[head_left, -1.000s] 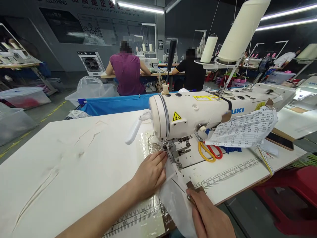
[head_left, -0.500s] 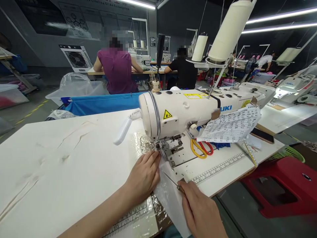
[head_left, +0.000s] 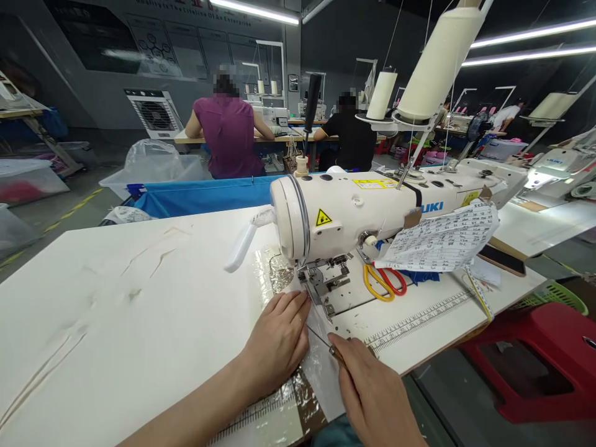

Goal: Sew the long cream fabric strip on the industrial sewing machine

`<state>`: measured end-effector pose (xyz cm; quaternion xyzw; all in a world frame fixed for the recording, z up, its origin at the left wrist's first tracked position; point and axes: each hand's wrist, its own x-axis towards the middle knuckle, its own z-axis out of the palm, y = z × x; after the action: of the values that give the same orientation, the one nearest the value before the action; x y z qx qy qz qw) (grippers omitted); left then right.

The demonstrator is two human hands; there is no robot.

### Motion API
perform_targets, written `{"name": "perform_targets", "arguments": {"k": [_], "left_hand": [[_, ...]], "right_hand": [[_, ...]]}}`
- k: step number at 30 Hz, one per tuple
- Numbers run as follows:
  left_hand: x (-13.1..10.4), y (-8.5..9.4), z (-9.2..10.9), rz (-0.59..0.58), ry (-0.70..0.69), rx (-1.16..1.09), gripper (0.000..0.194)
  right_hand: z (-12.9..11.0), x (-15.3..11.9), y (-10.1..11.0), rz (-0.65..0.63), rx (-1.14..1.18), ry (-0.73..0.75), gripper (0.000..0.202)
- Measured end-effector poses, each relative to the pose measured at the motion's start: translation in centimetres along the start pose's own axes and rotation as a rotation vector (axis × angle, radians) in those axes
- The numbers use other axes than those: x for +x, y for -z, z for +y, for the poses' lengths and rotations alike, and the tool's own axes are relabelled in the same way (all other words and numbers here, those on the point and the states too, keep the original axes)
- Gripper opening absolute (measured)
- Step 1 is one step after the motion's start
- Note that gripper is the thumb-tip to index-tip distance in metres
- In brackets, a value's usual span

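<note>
A strip of thin white fabric runs from under the needle area of the white sewing machine down over the table's front edge. My left hand presses on its upper end, fingers together, just in front of the presser foot. My right hand is closed round the wooden handle of an awl, whose thin metal tip points up and left at the fabric beside my left fingers. The tip's end is partly hidden near the left hand.
Yellow and red scissors lie right of the needle area, near a handwritten paper and a phone. Thread cones stand above the machine. A red stool is at right. Two people sit at machines beyond a blue cloth.
The whole view has shifted, so the scene sits slightly further right. My right hand and the awl have come a little closer to my left hand, and more white fabric shows left of the needle area.
</note>
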<state>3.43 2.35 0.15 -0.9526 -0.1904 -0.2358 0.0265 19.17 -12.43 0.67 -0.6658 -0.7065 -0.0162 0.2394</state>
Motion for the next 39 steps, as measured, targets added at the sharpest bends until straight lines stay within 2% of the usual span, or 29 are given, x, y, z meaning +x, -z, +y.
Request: {"name": "perform_targets", "arguments": {"k": [6,11,17,20,23,28,32,39], "left_hand": [[0.0,-0.7,-0.6,0.025,0.034,-0.004,0.042],[0.7,-0.2,-0.6,-0.005,0.121,0.040,0.038],[1.1,-0.2,-2.3,-0.012,0.058,0.073,0.036],[1.1,-0.2,-3.0,0.003,0.036,0.143,0.036],[1.0,0.1,-2.4,0.011,0.046,0.151,0.035],[0.6,0.1,-0.2,-0.017,0.033,-0.001,0.036],[0.1,-0.4,0.1,-0.008,0.039,0.012,0.040],[0.2,-0.1,0.3,-0.041,0.049,0.023,0.041]], "right_hand": [[-0.1,0.8,-0.6,-0.008,0.020,-0.014,0.038],[-0.3,1.8,-1.3,-0.028,0.034,-0.041,0.035],[-0.1,2.5,-2.2,0.031,0.140,-0.064,0.034],[-0.3,2.2,-2.3,0.018,0.191,-0.097,0.031],[-0.6,1.8,-2.2,0.002,0.152,-0.101,0.031],[-0.8,1.4,-1.9,0.000,0.137,-0.079,0.032],[0.0,0.6,-1.1,-0.035,0.191,-0.089,0.031],[2.5,-0.4,0.3,-0.025,0.387,-0.270,0.029]]}}
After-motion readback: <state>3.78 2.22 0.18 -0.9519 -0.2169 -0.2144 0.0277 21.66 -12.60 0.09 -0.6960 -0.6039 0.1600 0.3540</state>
